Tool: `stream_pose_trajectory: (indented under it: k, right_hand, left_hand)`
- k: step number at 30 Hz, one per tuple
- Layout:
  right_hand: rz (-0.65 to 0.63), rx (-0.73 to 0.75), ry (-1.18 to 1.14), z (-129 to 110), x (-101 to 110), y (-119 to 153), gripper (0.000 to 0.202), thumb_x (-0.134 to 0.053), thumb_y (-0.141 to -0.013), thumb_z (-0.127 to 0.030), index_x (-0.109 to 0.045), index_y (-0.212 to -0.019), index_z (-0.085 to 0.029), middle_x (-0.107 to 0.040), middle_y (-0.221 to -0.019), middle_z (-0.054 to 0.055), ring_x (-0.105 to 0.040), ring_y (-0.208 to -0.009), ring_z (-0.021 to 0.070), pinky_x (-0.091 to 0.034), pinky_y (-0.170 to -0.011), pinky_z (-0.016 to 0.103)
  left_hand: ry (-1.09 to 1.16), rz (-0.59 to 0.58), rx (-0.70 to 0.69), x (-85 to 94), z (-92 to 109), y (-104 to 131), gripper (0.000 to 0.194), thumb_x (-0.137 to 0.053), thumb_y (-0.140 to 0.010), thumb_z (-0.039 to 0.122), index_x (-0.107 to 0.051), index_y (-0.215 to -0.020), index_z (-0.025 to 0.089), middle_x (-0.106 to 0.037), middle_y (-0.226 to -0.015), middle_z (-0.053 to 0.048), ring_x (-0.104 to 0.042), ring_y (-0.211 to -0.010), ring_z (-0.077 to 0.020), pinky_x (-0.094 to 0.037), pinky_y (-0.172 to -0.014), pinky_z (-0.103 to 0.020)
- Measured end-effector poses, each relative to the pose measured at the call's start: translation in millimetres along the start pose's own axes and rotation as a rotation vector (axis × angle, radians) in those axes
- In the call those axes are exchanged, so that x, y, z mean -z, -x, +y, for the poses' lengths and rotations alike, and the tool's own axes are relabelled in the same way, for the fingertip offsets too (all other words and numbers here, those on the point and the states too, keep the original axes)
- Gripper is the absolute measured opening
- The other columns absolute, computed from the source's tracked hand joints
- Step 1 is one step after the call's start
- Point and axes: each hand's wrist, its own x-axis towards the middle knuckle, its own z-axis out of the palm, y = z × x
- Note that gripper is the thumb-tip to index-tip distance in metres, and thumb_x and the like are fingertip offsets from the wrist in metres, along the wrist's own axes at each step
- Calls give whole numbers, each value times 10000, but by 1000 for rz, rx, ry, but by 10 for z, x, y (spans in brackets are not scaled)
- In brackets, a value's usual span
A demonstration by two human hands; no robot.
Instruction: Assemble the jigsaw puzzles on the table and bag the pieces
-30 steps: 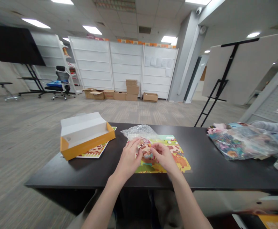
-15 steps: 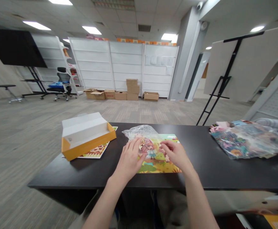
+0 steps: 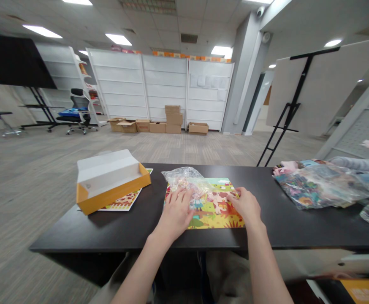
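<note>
A colourful picture board (image 3: 224, 219) lies flat on the black table, showing a farm-like scene with a brown-and-white cow. A crinkled clear plastic bag (image 3: 184, 174) with small coloured pieces in it covers the board's upper left. My left hand (image 3: 176, 207) rests over the bag and the board's left part, fingers stretched out. Close to the board's right edge, my right hand (image 3: 248, 206) has its fingers curled together by the cow's right end. Whatever is between those fingertips is too small to make out.
An open yellow-and-white box (image 3: 115, 185) stands at the left on another printed board (image 3: 129, 202). Plastic-wrapped colourful packs (image 3: 320, 183) lie on the right of the black table (image 3: 273, 219). Beyond the table stand cardboard boxes (image 3: 173, 118) and a black easel stand (image 3: 286, 114).
My right hand has moved right and off the middle of the board, so the cow picture now shows. My left hand stays over the bag, its fingers a little lower. The view has shifted slightly.
</note>
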Motion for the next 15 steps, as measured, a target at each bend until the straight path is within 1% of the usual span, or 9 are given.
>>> stream_pose_trajectory:
  k: [2,4,6,9,12,14,15]
  right_hand:
    - [65,29,-23,-5,-10,-6,445,-613,-816,-431,-664,-1181,-181,-689,-1112,159,-664,-1016,319,-480,-791,373]
    - [133,71,-95,7,-17,-19,440,-632,-783,-357,-658,-1175,-161,-683,-1116,161,-666,-1011,298,-485,-825,365]
    - [151,83,-220,24,-15,-35,438,-633,-756,-324,-656,-1155,-145,-705,-1051,144,-686,-928,268,-497,-827,358]
    - [130,43,-420,61,1,-60,358,-627,-755,-363,-683,-1043,-158,-746,-925,115,-702,-774,244,-521,-776,359]
    - [178,14,-568,117,8,-72,310,-658,-753,-442,-690,-918,-181,-766,-914,134,-714,-800,268,-535,-753,370]
    - [203,-4,-725,141,-1,-64,365,-697,-742,-500,-678,-914,-179,-767,-923,146,-716,-826,279,-548,-735,377]
    - [184,-7,-835,138,-5,-51,403,-724,-728,-525,-672,-923,-176,-766,-925,144,-717,-824,277,-555,-718,376]
  left_hand:
    - [-1,-8,-14,2,1,3,547,-612,-897,253,-465,-1419,184,-603,-1375,-142,-461,-1360,-329,-374,-1102,-508]
    - [1,0,-19,11,1,5,539,-617,-895,250,-475,-1410,183,-608,-1366,-143,-462,-1363,-324,-371,-1105,-503]
    - [4,15,-19,20,-1,7,527,-617,-896,249,-484,-1403,192,-614,-1356,-142,-470,-1359,-316,-373,-1103,-497]
    - [7,21,-8,29,-8,6,516,-624,-891,249,-497,-1389,198,-625,-1340,-139,-490,-1340,-312,-377,-1100,-498]
    - [3,7,6,37,-17,5,504,-636,-883,246,-514,-1367,182,-629,-1338,-145,-499,-1330,-317,-371,-1102,-511]
    - [8,4,15,45,-18,3,490,-639,-880,238,-524,-1353,176,-630,-1340,-144,-504,-1326,-320,-365,-1103,-523]
    - [19,11,20,49,-16,1,479,-640,-882,240,-530,-1344,176,-634,-1335,-140,-511,-1318,-320,-368,-1099,-526]
